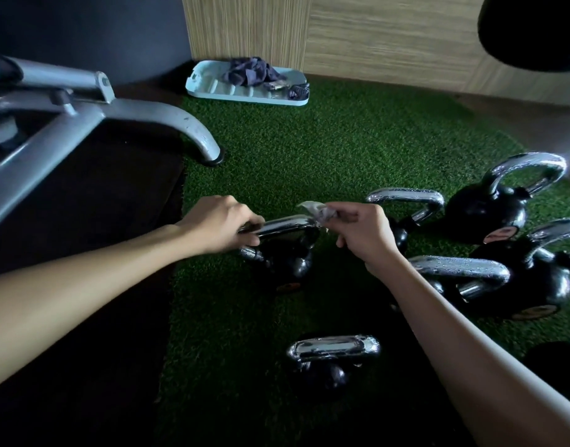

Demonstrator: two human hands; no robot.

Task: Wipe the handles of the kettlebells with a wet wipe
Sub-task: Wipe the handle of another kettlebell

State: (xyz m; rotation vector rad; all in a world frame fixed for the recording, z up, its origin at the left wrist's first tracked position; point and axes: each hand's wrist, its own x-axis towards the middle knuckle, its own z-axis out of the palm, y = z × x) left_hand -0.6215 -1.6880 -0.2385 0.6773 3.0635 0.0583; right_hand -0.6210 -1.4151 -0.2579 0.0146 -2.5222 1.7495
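Note:
A black kettlebell with a chrome handle stands on the green turf in the middle. My left hand grips the left end of that handle. My right hand pinches a crumpled wet wipe against the handle's right end. Another kettlebell stands nearer to me, with its chrome handle on top. Several more kettlebells with wet-looking handles cluster at the right, partly hidden behind my right forearm.
A grey metal bench frame reaches in from the left, its foot on the turf edge. A pale blue tray holding a dark cloth lies at the far wall. Black rubber flooring borders the turf on the left.

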